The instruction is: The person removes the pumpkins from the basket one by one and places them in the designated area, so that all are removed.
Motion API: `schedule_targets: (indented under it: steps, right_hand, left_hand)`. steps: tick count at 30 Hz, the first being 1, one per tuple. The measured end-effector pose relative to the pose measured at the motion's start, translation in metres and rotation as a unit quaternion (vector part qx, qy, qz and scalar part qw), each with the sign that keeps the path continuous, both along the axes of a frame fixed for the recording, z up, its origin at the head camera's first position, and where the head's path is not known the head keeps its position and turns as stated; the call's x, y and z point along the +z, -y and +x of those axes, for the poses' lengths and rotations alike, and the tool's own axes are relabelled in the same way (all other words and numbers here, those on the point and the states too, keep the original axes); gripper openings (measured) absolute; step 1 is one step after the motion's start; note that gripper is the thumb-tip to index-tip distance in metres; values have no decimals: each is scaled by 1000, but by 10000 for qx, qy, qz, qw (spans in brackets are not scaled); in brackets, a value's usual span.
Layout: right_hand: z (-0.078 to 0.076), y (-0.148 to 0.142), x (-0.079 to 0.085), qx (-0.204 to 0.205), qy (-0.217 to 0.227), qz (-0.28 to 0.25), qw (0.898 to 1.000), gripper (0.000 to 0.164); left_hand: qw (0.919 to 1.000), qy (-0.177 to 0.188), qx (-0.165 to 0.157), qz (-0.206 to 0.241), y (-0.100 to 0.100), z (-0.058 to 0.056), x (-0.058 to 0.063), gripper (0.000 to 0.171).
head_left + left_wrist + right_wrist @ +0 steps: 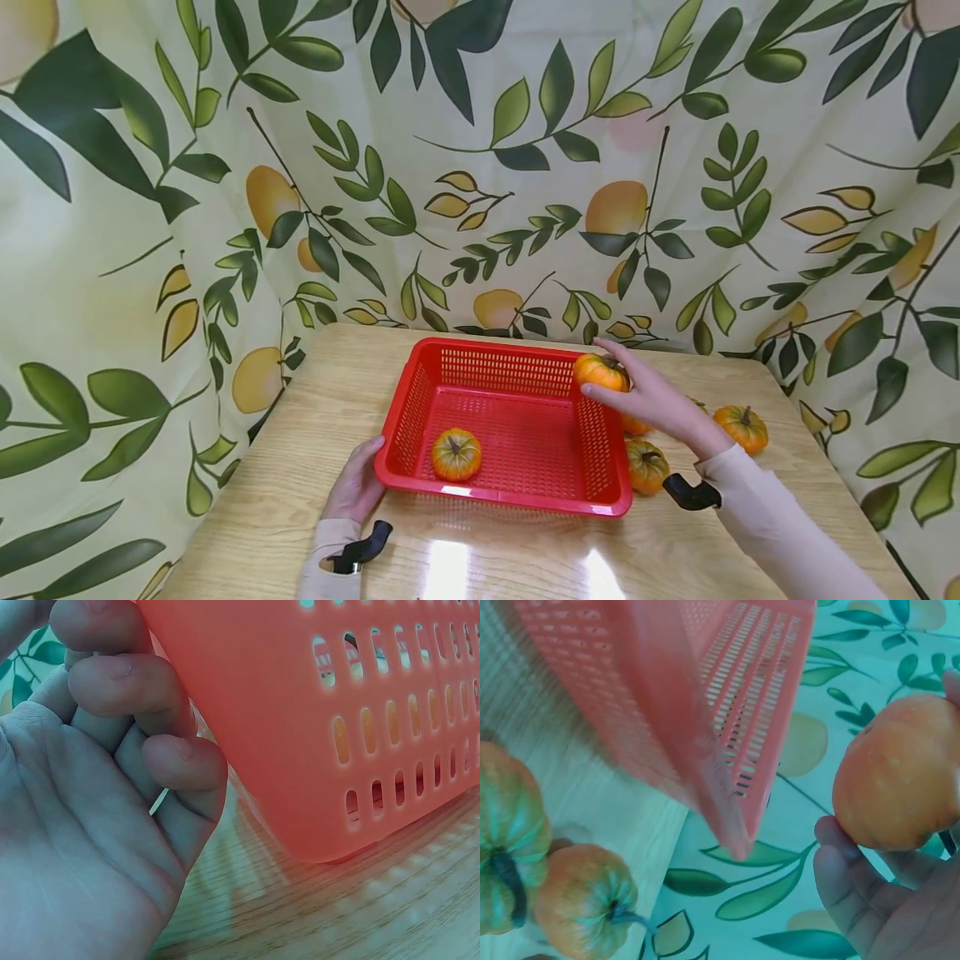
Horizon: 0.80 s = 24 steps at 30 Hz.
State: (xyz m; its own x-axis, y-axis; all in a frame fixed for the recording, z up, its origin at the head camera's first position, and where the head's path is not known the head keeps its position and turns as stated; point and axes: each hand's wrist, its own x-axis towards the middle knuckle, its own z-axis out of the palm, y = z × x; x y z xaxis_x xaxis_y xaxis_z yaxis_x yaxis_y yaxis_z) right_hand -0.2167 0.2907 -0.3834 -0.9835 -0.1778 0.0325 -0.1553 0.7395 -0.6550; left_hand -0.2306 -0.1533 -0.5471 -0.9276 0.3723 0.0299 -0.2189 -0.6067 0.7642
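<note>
A red plastic basket [510, 500] with slotted walls sits on the table. One small orange pumpkin [456, 455] lies inside it, at the front left. My left hand [356, 483] holds the basket's left front corner; in the left wrist view its fingers [131, 686] curl against the outer wall. Above the basket's right back corner, my right hand [651, 390] grips another small orange pumpkin [600, 372] between thumb and fingers. The right wrist view shows this pumpkin raised beside the basket's rim, its smooth underside facing the camera.
More pumpkins stand right of the basket: a striped one [647, 467] close by its wall, another [741, 428] farther right, and others partly hidden under my right arm. A leaf-and-fruit patterned cloth [480, 167] hangs behind and at both sides of the wooden table [270, 500].
</note>
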Motion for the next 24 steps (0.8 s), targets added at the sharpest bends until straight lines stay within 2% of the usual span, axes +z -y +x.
schedule_targets:
  steps: [6, 10, 13, 20, 24]
  right_hand:
    - [10, -11, -8, -280, -79, -109, 9995, 104]
    - [18, -19, -13, -416, -195, -191, 9988, 106]
    - [25, -26, -20, -565, -313, -148, 9978, 99]
    - [41, -41, -38, -711, -707, 13, 9950, 68]
    - [48, -48, -44, -738, -946, 36, 9928, 63]
  left_hand:
    - [10000, 8, 13, -17, 0, 1, 0, 34]
    - [9999, -66, -62, 67, 0, 1, 0, 35]
    - [9999, -80, -76, 77, 1, 1, 1, 33]
    - [9999, 131, 6, 18, 0, 2, 3, 32]
    - [9997, 220, 68, -23, -1, 2, 3, 31]
